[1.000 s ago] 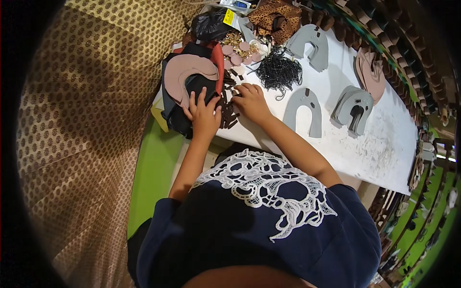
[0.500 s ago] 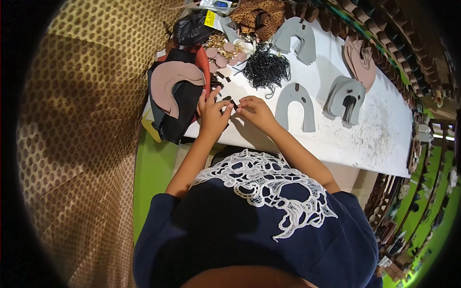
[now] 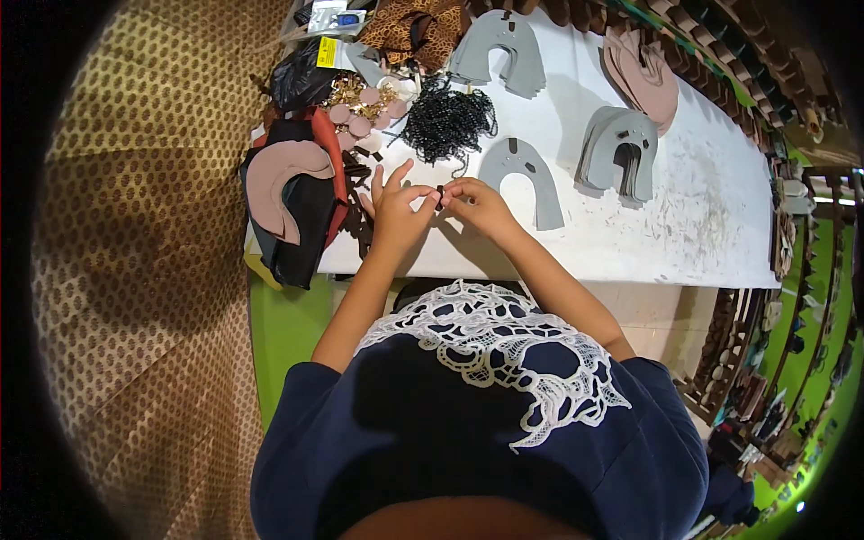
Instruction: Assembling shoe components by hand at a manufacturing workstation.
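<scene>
You pinch small dark flat strip (image 3: 439,197) between thumb and forefinger tips of left hand (image 3: 399,214) and right hand (image 3: 482,209); spare left fingers fan open. Strip sits twelve o'clock from view's centre; flat grey U-shaped piece (image 3: 548,203) at three o'clock from it, loose dark strips (image 3: 356,169) toward ten. Probably light, bendable, easily dropped; grip by ends. Your fingertips cover much of it; material, any fold unclear.

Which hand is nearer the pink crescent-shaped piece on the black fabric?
Left: the left hand is to the right of the pink crescent-shaped piece; the right hand is farther right.
</scene>
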A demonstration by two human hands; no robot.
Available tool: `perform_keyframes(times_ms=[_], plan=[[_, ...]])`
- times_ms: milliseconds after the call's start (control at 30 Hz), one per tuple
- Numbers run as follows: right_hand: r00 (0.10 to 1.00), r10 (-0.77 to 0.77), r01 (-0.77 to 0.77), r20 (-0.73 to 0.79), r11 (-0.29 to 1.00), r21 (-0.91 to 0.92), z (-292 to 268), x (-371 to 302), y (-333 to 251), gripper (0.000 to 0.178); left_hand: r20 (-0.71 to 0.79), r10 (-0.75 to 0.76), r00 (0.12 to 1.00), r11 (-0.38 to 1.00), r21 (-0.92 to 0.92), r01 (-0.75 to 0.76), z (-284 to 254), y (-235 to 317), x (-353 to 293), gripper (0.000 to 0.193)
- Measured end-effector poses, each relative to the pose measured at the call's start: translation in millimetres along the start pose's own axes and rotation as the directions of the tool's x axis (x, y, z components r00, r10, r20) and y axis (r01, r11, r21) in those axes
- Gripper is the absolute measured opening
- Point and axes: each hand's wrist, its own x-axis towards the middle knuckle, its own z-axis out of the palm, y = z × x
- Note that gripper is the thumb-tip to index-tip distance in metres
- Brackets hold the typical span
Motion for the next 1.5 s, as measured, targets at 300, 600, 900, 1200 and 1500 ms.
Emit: perform_keyframes(times_ms=[300,600,900,1200,1500], plan=[[0.995,-0.098,0.096,-0.022,0.993,-0.075,-28.6,-10.7,10.0,0.017,0.038,0.054,0.998,0.983,-0.178,-0.046,27.3,12.6,-2.9,0.013],[0.998,-0.066,0.065,-0.025,0.997,-0.030,-64.2,-17.8,11.2,0.016,0.062,0.058,0.996,0.982,-0.181,-0.046,41.5,42.4,1.3,0.014],[0.996,-0.081,0.074,0.047,0.989,0.130,-88.9,-17.4,23.9,0.021,0.192,0.049,0.980,0.940,-0.340,0.020,57.4,47.3,6.7,0.017],[0.960,0.169,-0.251,0.222,0.874,0.416,-98.2,-21.3,24.1,0.022,0.481,-0.029,0.876,0.595,-0.696,0.401,53.1,61.6,4.8,0.022],[0.943,0.198,-0.298,0.267,0.858,0.418,-93.0,-17.3,14.7,0.022,0.374,-0.080,0.924,0.484,-0.796,0.364,79.0,42.3,-6.1,0.023]])
